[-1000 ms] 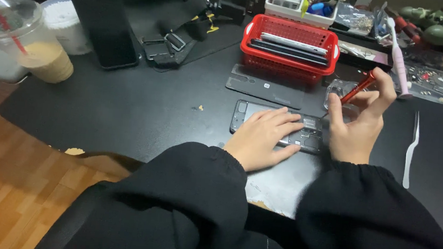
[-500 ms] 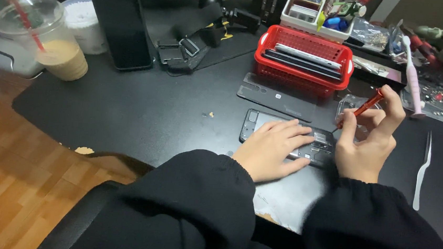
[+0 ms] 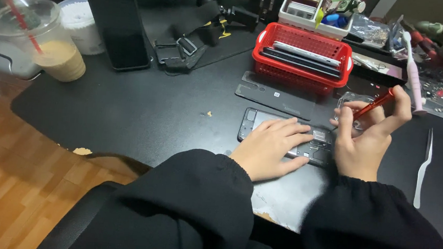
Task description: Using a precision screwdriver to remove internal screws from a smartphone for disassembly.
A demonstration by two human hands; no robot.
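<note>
Head view: left hand [image 3: 272, 147] lying flat, fingers spread apart, pressing down on the opened smartphone [image 3: 284, 134] resting on the black desk mat [image 3: 143, 113]. Right hand [image 3: 365, 133] hovering just beside it at the phone's right end, fingers pinched together around a red screwdriver [image 3: 373, 104], shaft tilting up to the right, tip pointing down toward the exposed phone interior; exact contact point hidden by the fingers. Lying just behind the phone, a detached dark back cover [image 3: 276, 94], flat on the mat. Sitting behind that, a red plastic basket [image 3: 302, 67] holding several stacked phones. Resting well apart to the right, white plastic tweezers [image 3: 423, 167]. Leaning at the far left, a dark phone [image 3: 116, 21], near a lidded plastic cup [image 3: 39, 36] of light brown drink with a red straw. Showing at the bottom, black sleeves covering both forearms.
</note>
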